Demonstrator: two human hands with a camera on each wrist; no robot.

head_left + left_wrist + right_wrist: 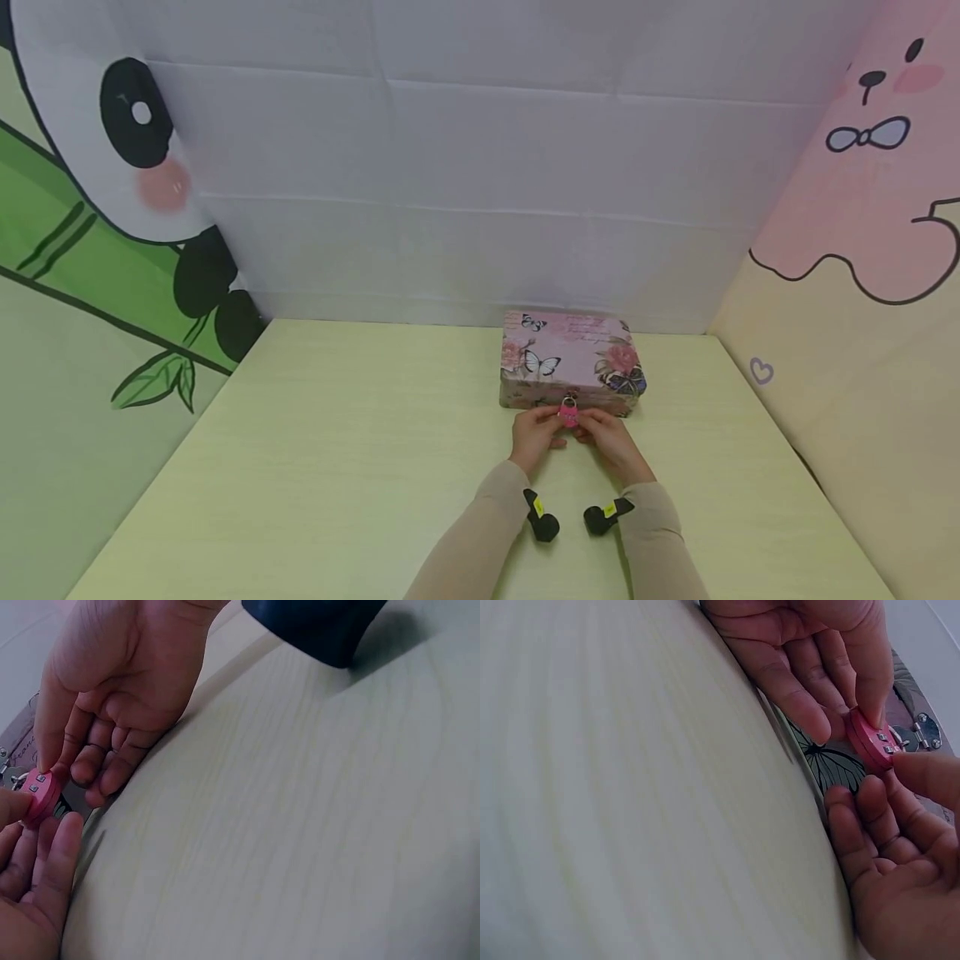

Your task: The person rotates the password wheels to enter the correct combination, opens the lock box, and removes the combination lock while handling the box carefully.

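Note:
A small pink combination padlock [568,415] hangs by its metal shackle from the hasp [928,732] at the front of a floral box [570,354]. Thumb and finger of my left hand [534,437] pinch one side of the padlock. From the other side, my right hand [611,443] pinches it too. Number dials show on the padlock's face in both wrist views. The lid of the box, printed with butterflies and roses, is down. In the right wrist view, the other fingers of the right hand [802,664] lie loosely below the padlock.
The box stands on a pale yellow table [360,450], near a white back sheet [480,192]. Painted side panels flank the table, a panda on the left and a pink animal on the right. Black wrist devices [543,525] are strapped at both sleeves.

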